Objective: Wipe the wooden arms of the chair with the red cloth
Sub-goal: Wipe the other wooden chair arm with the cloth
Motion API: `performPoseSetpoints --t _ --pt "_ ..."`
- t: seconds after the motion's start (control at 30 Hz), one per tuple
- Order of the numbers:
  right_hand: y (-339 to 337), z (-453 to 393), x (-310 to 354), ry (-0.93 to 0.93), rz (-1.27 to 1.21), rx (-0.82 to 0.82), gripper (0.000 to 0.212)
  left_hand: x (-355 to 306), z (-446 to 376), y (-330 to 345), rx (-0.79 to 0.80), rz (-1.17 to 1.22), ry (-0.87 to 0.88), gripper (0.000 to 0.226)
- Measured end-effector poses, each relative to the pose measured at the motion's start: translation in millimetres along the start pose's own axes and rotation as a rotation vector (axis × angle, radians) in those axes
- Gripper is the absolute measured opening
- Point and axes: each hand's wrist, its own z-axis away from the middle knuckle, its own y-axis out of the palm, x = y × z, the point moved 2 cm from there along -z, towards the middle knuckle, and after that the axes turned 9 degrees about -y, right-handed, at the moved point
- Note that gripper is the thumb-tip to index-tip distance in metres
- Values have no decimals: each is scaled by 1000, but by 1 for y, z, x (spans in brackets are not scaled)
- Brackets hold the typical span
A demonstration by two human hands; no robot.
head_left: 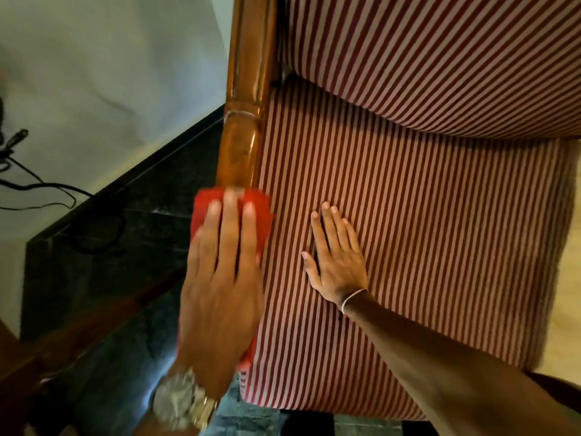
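The chair's polished wooden arm (243, 99) runs from the top of the view down to the middle. My left hand (220, 284) lies flat on the red cloth (201, 212) and presses it onto the near part of that arm, fingers together and blurred. The cloth wraps over the arm and hides the wood beneath. My right hand (334, 256) rests palm down, fingers apart, on the red-and-white striped seat cushion (440, 247), holding nothing. The chair's other arm is out of view.
The striped back cushion (440, 58) fills the upper right. Left of the arm are a dark stone skirting and floor (110, 262), a pale wall (110, 58) and black cables (28, 184). Light floor (559, 294) shows at the right edge.
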Motion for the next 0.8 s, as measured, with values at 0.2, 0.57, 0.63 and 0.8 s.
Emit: performPoseSetpoints --t 0.2,0.57,0.63,0.8 --pt "-4 0 -1 -2 -13 12 71 -27 -165 -9 -176 90 -68 59" --pt "-4 0 -1 7 -10 21 70 -11 -34 -7 -34 9 -26 62" --pt "-6 1 -2 9 -14 19 69 -23 -101 -7 -140 50 -17 60" --pt "-9 1 -2 -3 -27 26 70 -27 -158 -9 -162 100 -61 58"
